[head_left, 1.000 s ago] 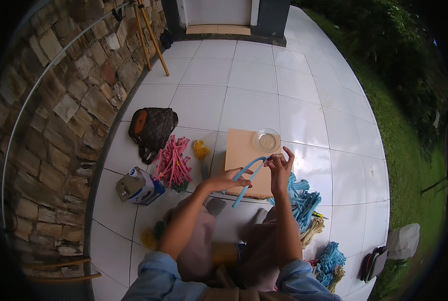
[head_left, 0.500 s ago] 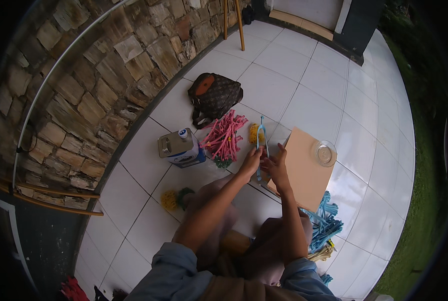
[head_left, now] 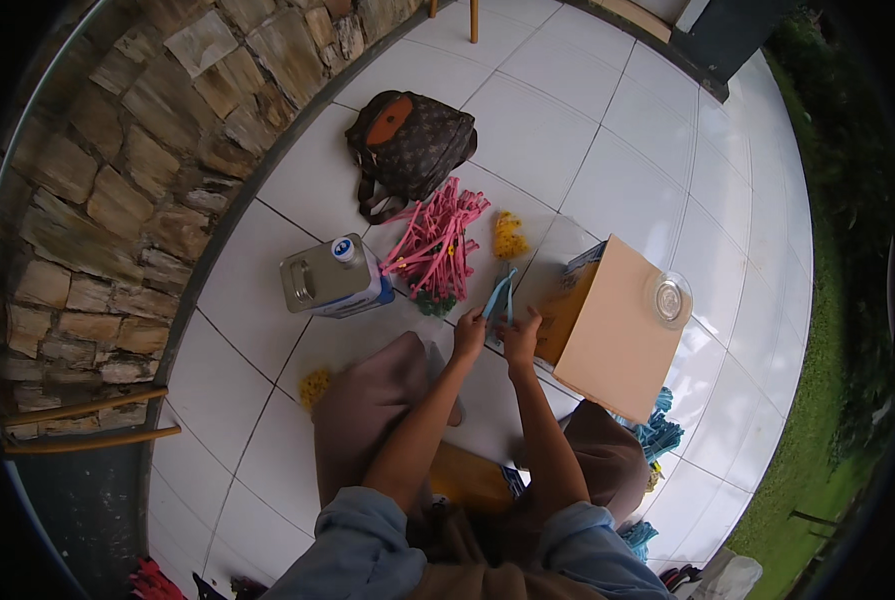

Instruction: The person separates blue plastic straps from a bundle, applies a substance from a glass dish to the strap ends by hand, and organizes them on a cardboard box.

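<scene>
A thin light-blue strap (head_left: pixel 498 293) is held up between my two hands, doubled over so that its bend points away from me. My left hand (head_left: pixel 470 332) grips one side of it with closed fingers. Beside it, my right hand (head_left: pixel 519 338) pinches the other side, its fingertips partly hidden. Just beyond my left hand lies a heap of pink straps (head_left: pixel 445 238) with something dark green (head_left: pixel 434 303) at its near end. Small yellow pieces (head_left: pixel 510 236) sit in a clear bag past my hands.
Right of my hands stands a box with a cardboard sheet (head_left: pixel 617 325) on top, bearing a clear glass dish (head_left: pixel 671 299). At left are a metal can (head_left: pixel 329 278) and a brown backpack (head_left: pixel 412 142). Blue straps (head_left: pixel 657 435) lie by my right knee; another yellow bundle (head_left: pixel 314 388) is at left.
My hands have come lower and closer together, left of the cardboard. The strap, stretched long before, now shows as a shorter loop. My view has shifted and my left knee has moved outward.
</scene>
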Available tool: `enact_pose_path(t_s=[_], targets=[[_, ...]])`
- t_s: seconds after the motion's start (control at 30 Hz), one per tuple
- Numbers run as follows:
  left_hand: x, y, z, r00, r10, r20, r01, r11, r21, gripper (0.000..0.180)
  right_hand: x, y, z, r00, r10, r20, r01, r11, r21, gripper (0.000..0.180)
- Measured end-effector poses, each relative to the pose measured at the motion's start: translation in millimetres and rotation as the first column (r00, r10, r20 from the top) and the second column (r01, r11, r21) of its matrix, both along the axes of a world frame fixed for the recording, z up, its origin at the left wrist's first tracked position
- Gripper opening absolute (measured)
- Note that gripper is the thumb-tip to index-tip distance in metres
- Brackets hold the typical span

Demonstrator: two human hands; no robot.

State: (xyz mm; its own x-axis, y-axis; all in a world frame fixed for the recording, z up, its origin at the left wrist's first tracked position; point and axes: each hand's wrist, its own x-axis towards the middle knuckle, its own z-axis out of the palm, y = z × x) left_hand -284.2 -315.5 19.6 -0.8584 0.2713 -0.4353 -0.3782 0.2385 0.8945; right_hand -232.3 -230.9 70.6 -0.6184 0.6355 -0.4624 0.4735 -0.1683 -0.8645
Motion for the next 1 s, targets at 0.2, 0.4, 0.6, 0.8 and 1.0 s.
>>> enact_pose_path(t_s=[0.2, 0.4, 0.6, 0.8, 1.0], targets=[[-6, 3, -50, 0.99, -0.135, -0.029, 0.124, 0.964, -0.237, 0.03, -20, 0, -59, 0.988, -0.007, 0.152, -0.01, 0.994, 0.11, 0.062], [-9, 32, -82, 0.984, -0.179, 0.02, 0.18, 0.967, -0.179, 0.032, -31, 7, -92, 0.97, -0.072, 0.232, 0.034, 0.986, 0.16, 0.066], [-20, 15, -97, 0.985, -0.063, -0.159, 0.024, 0.972, -0.236, 0.027, -27, -10, -89, 0.992, -0.035, 0.121, 0.002, 0.964, 0.266, 0.06], [-53, 58, 33, 0.952, 0.304, -0.011, -0.296, 0.932, 0.211, 0.019, -11, 22, 1, 0.957, 0.286, -0.052, -0.259, 0.92, 0.295, 0.045], [-39, 90, 175, 0.901, -0.223, -0.372, 0.345, 0.889, 0.302, 0.017, 32, 74, 159, 0.912, 0.294, -0.285, -0.174, 0.909, 0.38, 0.02]])
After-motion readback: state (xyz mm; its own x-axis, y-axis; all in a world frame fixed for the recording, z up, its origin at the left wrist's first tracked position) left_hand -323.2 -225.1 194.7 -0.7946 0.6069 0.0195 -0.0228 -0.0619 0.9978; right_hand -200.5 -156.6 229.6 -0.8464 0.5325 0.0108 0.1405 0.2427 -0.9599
